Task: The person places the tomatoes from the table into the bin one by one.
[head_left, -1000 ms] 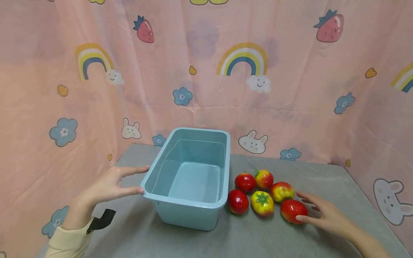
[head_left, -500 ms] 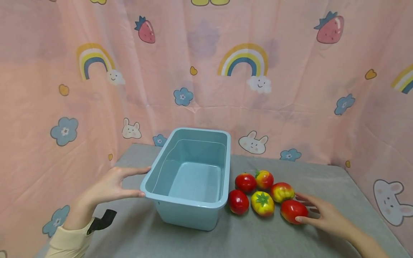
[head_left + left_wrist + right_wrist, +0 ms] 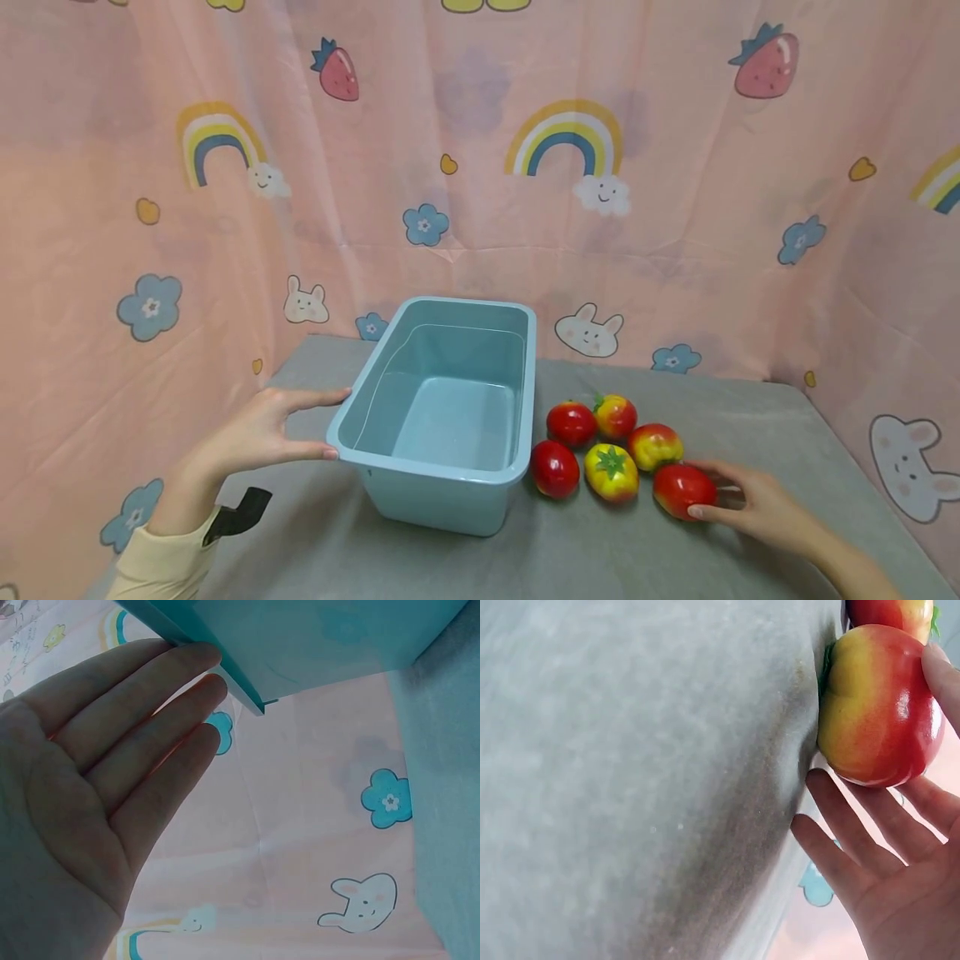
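Note:
In the head view my left hand (image 3: 258, 429) is at the left side of a light blue plastic bin (image 3: 431, 475), its fingertips and thumb tip right at the rim. The left wrist view has its fingers (image 3: 161, 697) extended against the bin's edge (image 3: 300, 645). My right hand (image 3: 761, 504) pinches a glossy toy tomato (image 3: 684, 492), thumb on the near side and fingers on the far side. Seen from the right wrist, this tomato (image 3: 881, 705) is red and yellow with a green calyx facing the table; the lower fingers are spread.
Several more toy tomatoes lie between bin and right hand: a yellow one (image 3: 611, 472), a red-yellow one (image 3: 656, 447), and red ones (image 3: 555, 469) beside the bin. A grey cloth covers the table (image 3: 600, 558). A pink patterned curtain (image 3: 480, 250) hangs behind and along both sides.
The fingers of my right hand have come in closer around the tomato, with its index finger now at the top. The left hand and the bin stay almost where they were.

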`<state>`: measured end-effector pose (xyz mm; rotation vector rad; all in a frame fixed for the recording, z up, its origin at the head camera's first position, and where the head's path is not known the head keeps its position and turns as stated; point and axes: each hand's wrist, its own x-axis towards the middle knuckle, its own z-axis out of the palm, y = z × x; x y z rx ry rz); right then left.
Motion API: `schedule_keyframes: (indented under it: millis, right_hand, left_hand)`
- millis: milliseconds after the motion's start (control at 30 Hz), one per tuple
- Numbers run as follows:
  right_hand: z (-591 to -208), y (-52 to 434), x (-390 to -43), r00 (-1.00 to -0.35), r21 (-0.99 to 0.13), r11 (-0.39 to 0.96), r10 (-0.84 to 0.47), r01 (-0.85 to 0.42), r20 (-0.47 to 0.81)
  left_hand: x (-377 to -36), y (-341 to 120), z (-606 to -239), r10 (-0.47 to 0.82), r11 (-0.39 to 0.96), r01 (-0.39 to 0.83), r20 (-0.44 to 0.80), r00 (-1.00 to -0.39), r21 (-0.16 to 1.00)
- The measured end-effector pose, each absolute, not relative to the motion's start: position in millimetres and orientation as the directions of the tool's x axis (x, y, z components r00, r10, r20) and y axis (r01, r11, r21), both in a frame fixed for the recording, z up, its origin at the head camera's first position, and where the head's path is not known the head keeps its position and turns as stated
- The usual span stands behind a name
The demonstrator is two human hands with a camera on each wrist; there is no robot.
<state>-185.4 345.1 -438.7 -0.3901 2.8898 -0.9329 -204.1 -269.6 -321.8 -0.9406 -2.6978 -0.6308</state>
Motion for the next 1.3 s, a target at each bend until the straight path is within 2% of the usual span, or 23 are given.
schedule_keyframes:
  millis: [467, 1300]
  right_hand:
    - [-440.6, 346.7, -186.6, -0.969, -0.614, 0.771, -0.245, -0.168, -0.043]
    - [-434.6, 348.3, -186.1, -0.962, -0.61, 0.767, -0.272, -0.199, -0.028]
  left_hand:
    - [-203.2, -267.6, -319.9, 0.534, 0.706, 0.617, 0.313, -0.786, 0.346]
    - [-203.3, -269.3, -322.1, 0.534, 0.699, 0.621, 0.319, -0.783, 0.354]
